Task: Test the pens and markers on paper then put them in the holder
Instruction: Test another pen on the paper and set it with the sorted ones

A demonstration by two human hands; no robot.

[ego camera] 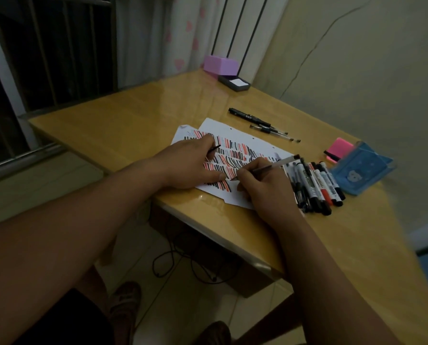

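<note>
A white sheet of paper (pixel 255 143) covered in red and black test strokes lies on the wooden table (pixel 133 120). My right hand (pixel 262 185) grips a slim pen (pixel 277 164) with its tip on the paper near the front edge. My left hand (pixel 195 163) rests on the paper and pinches a small black pen cap (pixel 214 148). A pile of several markers and pens (pixel 315 185) lies just right of my right hand. The blue holder (pixel 362 170) lies tipped over to the right of the pile.
Three black pens (pixel 262 124) lie beyond the paper. A pink sticky-note block (pixel 338 149) sits by the holder. A purple box (pixel 220 64) and a dark tray (pixel 234 83) stand at the far corner. The table edge is close below my hands; cables lie on the floor.
</note>
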